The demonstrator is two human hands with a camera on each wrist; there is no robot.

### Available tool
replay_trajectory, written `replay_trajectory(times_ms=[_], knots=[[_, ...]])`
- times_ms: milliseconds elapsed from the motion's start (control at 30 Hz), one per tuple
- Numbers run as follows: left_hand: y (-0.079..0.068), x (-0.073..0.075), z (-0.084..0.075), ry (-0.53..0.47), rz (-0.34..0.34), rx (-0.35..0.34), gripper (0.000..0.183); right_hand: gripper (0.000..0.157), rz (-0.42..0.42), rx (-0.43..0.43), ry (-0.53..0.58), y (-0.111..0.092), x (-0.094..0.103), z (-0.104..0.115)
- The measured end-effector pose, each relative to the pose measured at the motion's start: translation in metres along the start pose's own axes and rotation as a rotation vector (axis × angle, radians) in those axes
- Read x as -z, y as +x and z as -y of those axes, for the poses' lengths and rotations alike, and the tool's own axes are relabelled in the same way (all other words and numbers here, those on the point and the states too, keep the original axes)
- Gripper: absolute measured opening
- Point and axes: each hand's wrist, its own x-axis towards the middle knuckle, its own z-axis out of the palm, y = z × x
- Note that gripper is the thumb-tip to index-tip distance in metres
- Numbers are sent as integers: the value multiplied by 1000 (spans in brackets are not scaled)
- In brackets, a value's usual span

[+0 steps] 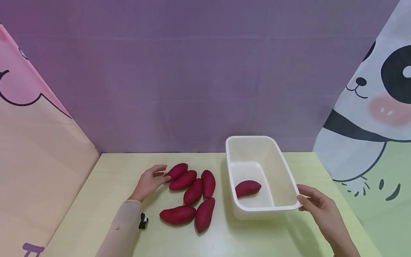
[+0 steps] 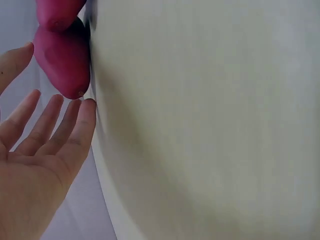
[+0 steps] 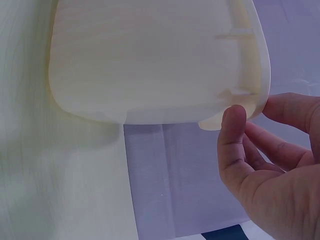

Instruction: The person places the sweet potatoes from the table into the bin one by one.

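My left grip [image 1: 149, 184], loosely parted and holding nothing, lies at the tip of the nearest sweet potato [image 1: 178, 171], while my right grip [image 1: 323, 211] pinches the white bin [image 1: 266, 215] by its corner, probably to steady it.

Finishes: smooth plastic bin [image 1: 269, 208], satin tubers [image 1: 204, 215], wood-look tabletop [image 1: 106, 185], matt cloth backdrop [image 1: 176, 78].
Bin: opaque white, looks like moulded plastic, even surface, low sheen, slightly translucent look in right wrist view. Tubers: dark red, smooth skin, soft highlights, closer to matt than gloss; real or plastic, can't tell. Tabletop: pale, faint streaky grain, smooth, mild sheen; wood or laminate unclear. Backdrop: purple, fabric-like, light fold creases. Left side panel [image 1: 38, 160] and right side panel [image 1: 379, 214]: printed, matt, look like cloth too. Sleeve [image 1: 120, 225]: beige, soft matt fabric.
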Motion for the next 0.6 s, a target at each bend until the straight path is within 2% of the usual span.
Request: replay_trajectory(times_ms=[300,600], knots=[[-1,-2,2,2,10,-22,57,33,1,2,19,0,0,0],[-2,-4,-2,31,9,6,51,33,-1,8,11,0,-1,0]])
